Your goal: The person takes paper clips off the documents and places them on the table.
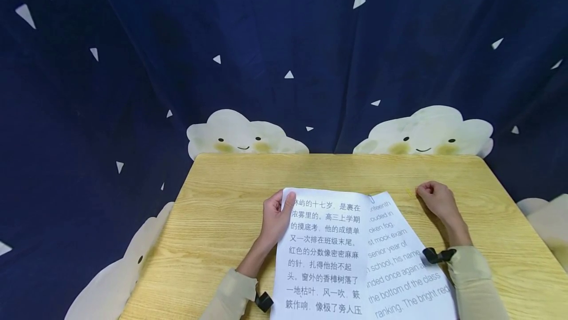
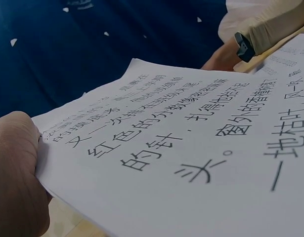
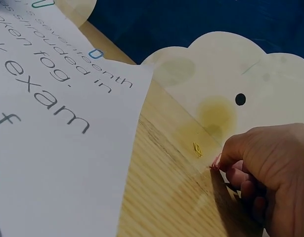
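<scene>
My left hand (image 1: 276, 217) grips the top left corner of a few white printed sheets (image 1: 324, 253), thumb on top; the sheets are raised and tilted in the left wrist view. Beside them on the right lies another white sheet (image 1: 401, 266) with English text. A blue paper clip (image 3: 96, 54) and a green paper clip (image 3: 43, 3) sit along the top edge of the paper. At the table's right side, my right hand (image 1: 439, 202) pinches a small pink paper clip (image 3: 216, 163) close over the wood. Just left of its fingertips lies a yellow paper clip (image 3: 197, 149).
The light wooden table (image 1: 213, 201) ends at a dark blue curtain (image 1: 266, 39) with white triangles and smiling clouds. Black wrist cameras (image 1: 264, 302) are strapped on both wrists over beige sleeves (image 1: 477, 280).
</scene>
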Tool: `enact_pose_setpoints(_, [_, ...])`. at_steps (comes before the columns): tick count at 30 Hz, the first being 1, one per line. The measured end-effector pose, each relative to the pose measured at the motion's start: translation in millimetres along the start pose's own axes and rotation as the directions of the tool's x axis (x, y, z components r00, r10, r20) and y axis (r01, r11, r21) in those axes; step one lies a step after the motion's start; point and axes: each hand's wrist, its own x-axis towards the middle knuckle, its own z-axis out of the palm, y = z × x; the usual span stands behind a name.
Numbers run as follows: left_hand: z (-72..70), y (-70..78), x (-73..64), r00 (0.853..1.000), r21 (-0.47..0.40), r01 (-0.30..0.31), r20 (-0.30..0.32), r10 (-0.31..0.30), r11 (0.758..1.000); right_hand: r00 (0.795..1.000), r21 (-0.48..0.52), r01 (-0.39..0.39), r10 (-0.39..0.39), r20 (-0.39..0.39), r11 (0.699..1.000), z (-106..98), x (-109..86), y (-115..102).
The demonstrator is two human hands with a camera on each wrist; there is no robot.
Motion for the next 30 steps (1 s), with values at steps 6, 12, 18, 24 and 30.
enact_pose_setpoints(6, [-0.6, 0.7, -0.1, 1.0, 0.004, 0.018, -0.003, -0.018, 1.0, 1.0, 0.003, -0.016, 0.016, -0.004, 1.0, 1.7, -1.1, -1.2])
enact_pose_setpoints(12, [-1.6, 0.4, 0.1, 1.0, -0.005, 0.018, 0.005, -0.018, 1.0, 0.998, 0.003, -0.061, 0.061, -0.011, 0.998, 3.2, -1.4, -5.0])
enact_pose_setpoints(18, [-1.2, 1.3, -0.1, 1.0, 0.002, 0.016, 0.002, -0.016, 1.0, 0.993, -0.037, -0.117, 0.116, -0.027, 0.992, 6.1, 1.2, -5.8])
enact_pose_setpoints(24, [-2.0, -2.4, 0.7, 1.0, 0.003, 0.018, 0.0, -0.018, 1.0, 0.99, -0.054, -0.139, 0.138, -0.024, 0.989, 6.9, 1.1, -8.9])
enact_pose_setpoints(30, [-1.8, 3.0, 0.6, 0.999, -0.005, 0.032, 0.009, -0.032, 0.999, 0.989, -0.061, -0.147, 0.145, -0.027, 0.987, 7.8, 0.9, -9.9])
